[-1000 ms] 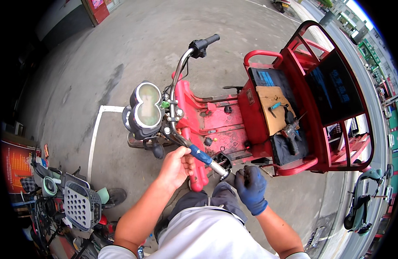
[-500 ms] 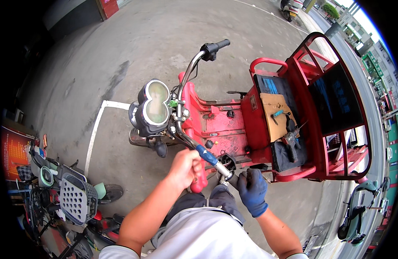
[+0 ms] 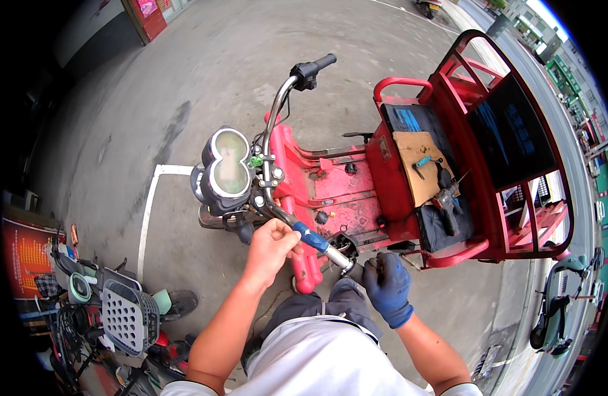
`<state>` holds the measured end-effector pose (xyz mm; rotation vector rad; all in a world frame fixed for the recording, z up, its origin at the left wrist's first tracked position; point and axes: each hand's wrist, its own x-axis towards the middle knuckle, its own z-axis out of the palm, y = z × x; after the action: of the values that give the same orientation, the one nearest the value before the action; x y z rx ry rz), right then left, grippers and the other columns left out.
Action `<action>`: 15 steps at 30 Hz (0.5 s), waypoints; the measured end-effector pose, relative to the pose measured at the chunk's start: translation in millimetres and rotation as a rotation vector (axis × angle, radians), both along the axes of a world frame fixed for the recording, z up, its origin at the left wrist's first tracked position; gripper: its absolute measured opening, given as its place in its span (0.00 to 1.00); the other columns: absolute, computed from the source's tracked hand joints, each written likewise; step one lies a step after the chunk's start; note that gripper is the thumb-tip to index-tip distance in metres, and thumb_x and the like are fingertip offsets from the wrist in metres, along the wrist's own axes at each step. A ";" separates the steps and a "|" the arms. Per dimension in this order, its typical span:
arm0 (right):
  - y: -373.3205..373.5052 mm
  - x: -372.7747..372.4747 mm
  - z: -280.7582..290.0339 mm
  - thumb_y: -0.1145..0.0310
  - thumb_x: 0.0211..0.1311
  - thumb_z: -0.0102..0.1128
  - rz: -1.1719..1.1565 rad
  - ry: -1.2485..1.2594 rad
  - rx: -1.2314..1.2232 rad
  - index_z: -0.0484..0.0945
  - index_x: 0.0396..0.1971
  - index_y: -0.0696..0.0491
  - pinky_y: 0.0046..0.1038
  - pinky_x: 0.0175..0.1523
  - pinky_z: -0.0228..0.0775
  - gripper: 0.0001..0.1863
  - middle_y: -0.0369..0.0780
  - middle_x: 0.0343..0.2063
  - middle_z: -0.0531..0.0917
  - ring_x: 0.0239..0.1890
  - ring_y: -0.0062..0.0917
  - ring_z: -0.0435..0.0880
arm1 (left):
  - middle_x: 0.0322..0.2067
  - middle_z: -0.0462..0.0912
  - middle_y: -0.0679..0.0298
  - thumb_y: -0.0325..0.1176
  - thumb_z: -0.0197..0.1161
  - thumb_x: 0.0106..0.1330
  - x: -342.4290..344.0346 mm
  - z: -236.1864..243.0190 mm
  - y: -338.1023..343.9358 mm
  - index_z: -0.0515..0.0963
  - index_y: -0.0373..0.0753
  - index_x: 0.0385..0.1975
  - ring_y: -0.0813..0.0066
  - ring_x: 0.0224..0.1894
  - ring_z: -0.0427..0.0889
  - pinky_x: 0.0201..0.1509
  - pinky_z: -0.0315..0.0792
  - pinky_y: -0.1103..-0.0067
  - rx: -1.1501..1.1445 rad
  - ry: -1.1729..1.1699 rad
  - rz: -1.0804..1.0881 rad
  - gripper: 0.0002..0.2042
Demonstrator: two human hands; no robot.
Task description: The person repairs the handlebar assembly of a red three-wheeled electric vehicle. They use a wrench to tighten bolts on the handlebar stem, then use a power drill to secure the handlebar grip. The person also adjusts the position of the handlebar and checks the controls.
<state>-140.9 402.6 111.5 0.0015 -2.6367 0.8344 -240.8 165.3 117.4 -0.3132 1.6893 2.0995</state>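
Fingers of the bare left hand (image 3: 272, 245) wrap the near handlebar (image 3: 277, 212) of a red electric tricycle (image 3: 357, 185), closed around the chrome tube right beside a short blue sleeve (image 3: 310, 236) that covers it. The right hand (image 3: 385, 285), in a dark blue knitted glove, is curled shut around the outer end of the same bar, where a bare metal stub (image 3: 340, 259) leaves the sleeve; whether it holds a grip piece there cannot be told. The bar curves up past the twin-lobed dashboard (image 3: 226, 170), glossy black with a pale face, to the far end, which carries a black rubber grip (image 3: 315, 67). Behind the steering column lies the scuffed red footboard (image 3: 334, 195), dotted with bolts. Toward the rear of the tricycle, a flat brown cardboard sheet (image 3: 416, 165) lies on the dark seat, with a small teal-handled tool (image 3: 421, 161) on it and a dark power tool (image 3: 444, 198) at its near edge. A red tubular frame (image 3: 515, 191) rings the cargo bed. On the grey concrete ground (image 3: 205, 79), a white painted line (image 3: 147, 218) turns a corner under the front wheel. At the left edge stands an orange rectangular sign (image 3: 23, 254), and near it a parked scooter with a grey perforated basket (image 3: 122, 317). A red panel (image 3: 145, 14) stands at the top edge.
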 end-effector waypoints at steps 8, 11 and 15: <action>-1.6 -2.2 4.3 0.75 0.52 0.62 0.004 0.028 -0.025 0.70 0.28 0.55 0.36 0.25 0.64 0.08 0.45 0.21 0.72 0.20 0.40 0.73 | 0.23 0.80 0.57 0.21 0.58 0.60 -7.2 4.1 2.2 0.69 0.36 0.28 0.73 0.22 0.80 0.22 0.76 0.78 -0.051 -0.051 -0.014 0.04; -1.9 -3.4 5.5 0.75 0.52 0.62 0.024 0.032 -0.008 0.70 0.28 0.56 0.36 0.25 0.64 0.08 0.45 0.21 0.72 0.20 0.41 0.73 | 0.22 0.78 0.58 0.20 0.57 0.58 -8.8 7.6 4.9 0.68 0.37 0.26 0.74 0.19 0.77 0.18 0.72 0.79 -0.082 -0.053 0.000 0.05; -2.6 -2.1 4.7 0.74 0.53 0.61 0.020 -0.016 0.014 0.71 0.28 0.54 0.38 0.25 0.65 0.07 0.45 0.22 0.73 0.22 0.42 0.74 | 0.20 0.77 0.59 0.21 0.57 0.57 -9.6 16.5 10.9 0.66 0.37 0.25 0.76 0.16 0.74 0.15 0.68 0.80 -0.158 -0.083 0.028 0.06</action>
<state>-143.0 400.0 116.2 0.0252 -2.6619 0.8265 -250.4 176.2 133.9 -0.4681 1.8145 1.9481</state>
